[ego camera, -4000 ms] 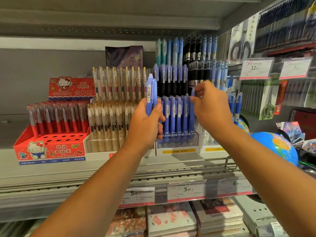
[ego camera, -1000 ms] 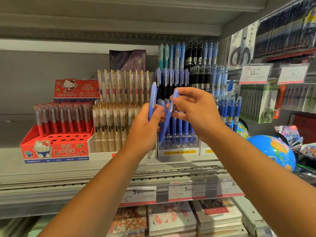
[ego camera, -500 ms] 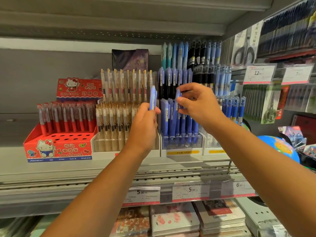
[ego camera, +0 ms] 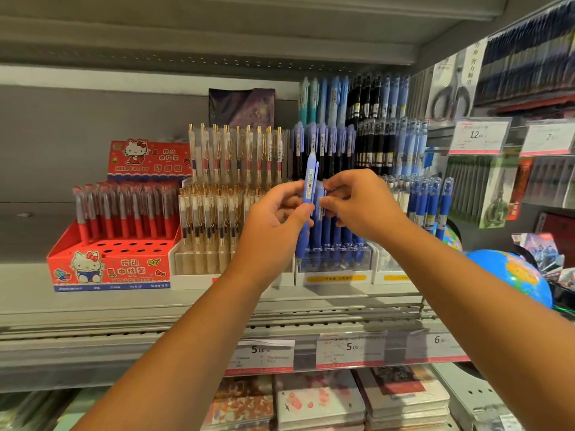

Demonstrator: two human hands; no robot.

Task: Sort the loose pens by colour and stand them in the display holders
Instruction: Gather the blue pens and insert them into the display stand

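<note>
One, perhaps two, periwinkle pens [ego camera: 310,181] stood upright in the left hand [ego camera: 273,225], whose thumb and fingers were clamped round the lower barrel, just in front of the shelf display. The right hand [ego camera: 361,206] had its fingers curled, the tips meeting at the pens' label band. Whether it pinched the held pens or one standing behind could not be told.

Such pens were judged light, stiff and smooth-sided, apt to slide in a loose grip. The darker lower grip section or the mid-barrel looked the best hold, with the clip kept clear.

The clear tiered holder [ego camera: 364,281] just behind held periwinkle pens in its front row, darker ones in the row above, and teal and blue ones at the top. To its left, a second clear holder [ego camera: 189,281] carried white pens with gold clips. The red Hello Kitty box [ego camera: 124,272] had red pens in its back rows and open holes in front. At the right, blue-gripped pens [ego camera: 431,206] stood in another holder.
</note>
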